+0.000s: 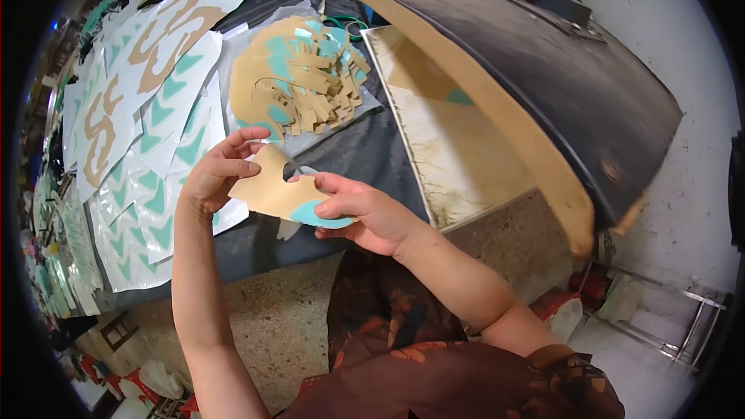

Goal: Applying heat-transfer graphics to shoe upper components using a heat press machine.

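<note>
A: From the head view, where are we finding the tan piece (pixel 261 192)?

B: We're seeing it in the air over the near side of the dark cloth (pixel 388 157), between the hands. The right hand (pixel 369 216) is closing on its turquoise end, thumb pressing on top and fingers tucking beneath, so we're judging that this hand is bearing the weight.

A: And the left hand (pixel 225 172)?

B: Its fingers are curving half open, the thumb resting at the piece's upper left edge. We aren't able to tell whether anything is pinching from behind; perhaps it's only steadying that end, leaving the rounded notch uncovered.

A: Why are we seeing the pile (pixel 291 81) lying just ahead?

B: We're supposing it's for easy reach: similar tan and turquoise pieces are overlapping there on clear plastic (pixel 372 102). White sheets with green shapes (pixel 161 206) are spreading out to the left, apart from the pile, and on the right a dark padded lid (pixel 543 62) is tilting above a stained white board (pixel 450 178), leaving its near side accessible.
</note>
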Demonstrator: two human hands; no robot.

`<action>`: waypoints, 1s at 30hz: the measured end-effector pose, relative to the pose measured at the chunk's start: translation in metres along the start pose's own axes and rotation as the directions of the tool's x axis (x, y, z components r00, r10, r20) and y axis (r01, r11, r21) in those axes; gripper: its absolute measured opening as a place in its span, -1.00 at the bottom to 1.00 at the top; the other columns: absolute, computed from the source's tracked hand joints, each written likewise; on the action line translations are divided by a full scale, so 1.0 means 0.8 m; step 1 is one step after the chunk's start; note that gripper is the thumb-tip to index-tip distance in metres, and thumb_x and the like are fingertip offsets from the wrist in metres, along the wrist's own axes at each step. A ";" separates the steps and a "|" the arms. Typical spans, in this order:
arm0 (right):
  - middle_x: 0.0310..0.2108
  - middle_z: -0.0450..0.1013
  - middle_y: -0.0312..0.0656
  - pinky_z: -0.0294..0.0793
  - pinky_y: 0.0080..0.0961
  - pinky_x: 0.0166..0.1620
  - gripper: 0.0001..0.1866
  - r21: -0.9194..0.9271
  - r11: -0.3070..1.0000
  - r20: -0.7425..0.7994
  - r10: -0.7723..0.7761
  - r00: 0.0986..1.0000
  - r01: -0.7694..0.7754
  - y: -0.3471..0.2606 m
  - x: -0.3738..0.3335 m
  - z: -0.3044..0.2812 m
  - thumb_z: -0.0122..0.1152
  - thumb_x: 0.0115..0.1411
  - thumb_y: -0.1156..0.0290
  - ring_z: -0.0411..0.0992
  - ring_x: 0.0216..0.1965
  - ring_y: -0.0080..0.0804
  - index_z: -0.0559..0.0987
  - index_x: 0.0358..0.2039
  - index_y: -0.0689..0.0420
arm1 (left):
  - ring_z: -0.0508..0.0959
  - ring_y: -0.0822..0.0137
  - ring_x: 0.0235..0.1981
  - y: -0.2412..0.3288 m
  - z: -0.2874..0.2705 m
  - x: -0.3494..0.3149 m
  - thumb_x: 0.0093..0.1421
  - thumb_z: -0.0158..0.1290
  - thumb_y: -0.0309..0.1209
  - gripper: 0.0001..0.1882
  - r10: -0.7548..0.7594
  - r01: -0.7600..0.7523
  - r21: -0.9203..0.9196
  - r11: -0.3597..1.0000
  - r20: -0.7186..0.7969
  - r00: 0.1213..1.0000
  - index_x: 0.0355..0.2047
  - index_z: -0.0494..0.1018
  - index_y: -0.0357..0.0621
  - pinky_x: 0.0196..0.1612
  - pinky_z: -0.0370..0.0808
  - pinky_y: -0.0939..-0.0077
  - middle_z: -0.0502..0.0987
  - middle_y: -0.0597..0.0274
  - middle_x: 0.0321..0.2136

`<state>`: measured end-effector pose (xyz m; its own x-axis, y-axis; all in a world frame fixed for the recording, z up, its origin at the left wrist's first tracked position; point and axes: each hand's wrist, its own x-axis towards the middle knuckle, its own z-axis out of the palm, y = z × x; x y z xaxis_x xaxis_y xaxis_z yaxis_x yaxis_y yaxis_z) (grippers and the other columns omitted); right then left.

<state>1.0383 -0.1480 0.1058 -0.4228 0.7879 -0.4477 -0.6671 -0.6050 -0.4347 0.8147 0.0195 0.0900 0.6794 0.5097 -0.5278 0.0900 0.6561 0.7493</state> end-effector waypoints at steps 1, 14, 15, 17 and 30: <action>0.05 0.41 -0.35 0.42 -0.53 0.00 -0.39 0.004 1.000 0.008 -0.002 1.000 0.002 -0.004 -0.016 -0.006 0.17 0.14 0.41 0.37 0.00 -0.62 0.36 0.25 0.03 | 0.57 0.37 -0.18 0.003 0.024 -0.006 0.00 0.11 -0.71 -0.42 0.012 -0.012 0.004 1.000 -0.016 1.000 0.10 0.42 -0.21 -0.05 0.53 0.50 0.54 0.24 -0.17; -0.07 0.45 -0.24 0.37 -0.57 0.02 -0.48 -0.164 0.896 -0.033 -0.422 0.906 0.412 -0.058 -0.227 -0.099 0.23 0.16 0.39 0.41 -0.06 -0.54 0.39 0.12 0.26 | 0.60 0.33 -0.17 0.014 0.257 0.042 0.36 -0.06 -0.33 -0.65 0.225 -0.232 -0.219 0.948 -0.058 0.973 0.04 0.44 -0.32 -0.07 0.56 0.38 0.58 0.14 -0.09; -0.08 0.45 -0.25 0.36 -0.58 0.01 -0.49 -0.294 0.832 -0.064 -0.508 0.859 0.470 -0.060 -0.240 -0.107 0.24 0.17 0.39 0.40 -0.06 -0.54 0.40 0.12 0.25 | 0.58 0.33 -0.14 0.005 0.272 0.055 0.27 0.03 -0.43 -0.61 0.267 -0.261 0.082 0.962 -0.079 0.960 0.10 0.42 -0.24 -0.03 0.56 0.40 0.53 0.17 -0.05; -0.09 0.45 -0.26 0.36 -0.58 -0.01 -0.49 -0.371 0.828 -0.125 -0.492 0.862 0.419 -0.060 -0.252 -0.141 0.25 0.17 0.39 0.39 -0.08 -0.56 0.41 0.12 0.24 | 0.57 0.33 -0.12 -0.016 0.293 0.082 0.17 0.11 -0.53 -0.50 0.310 -0.259 0.378 0.889 -0.080 0.948 0.15 0.39 -0.16 0.02 0.56 0.42 0.48 0.19 -0.01; -0.28 0.47 -0.39 0.40 -0.63 -0.19 -0.68 -0.718 0.666 -0.219 -0.492 0.843 0.202 -0.058 -0.225 -0.232 0.26 0.18 0.40 0.40 -0.26 -0.61 0.53 -0.07 0.23 | 0.57 0.33 -0.24 -0.094 0.315 0.106 -0.01 0.05 -0.62 -0.54 0.273 -0.024 0.740 0.672 -0.217 0.937 -0.02 0.55 -0.24 -0.11 0.49 0.48 0.59 0.16 -0.16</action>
<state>1.2594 -0.2834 0.0614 0.1060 0.9363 -0.3348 -0.0891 -0.3264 -0.9410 1.0488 -0.1273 0.0895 0.5033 0.7773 -0.3774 0.5833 0.0165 0.8121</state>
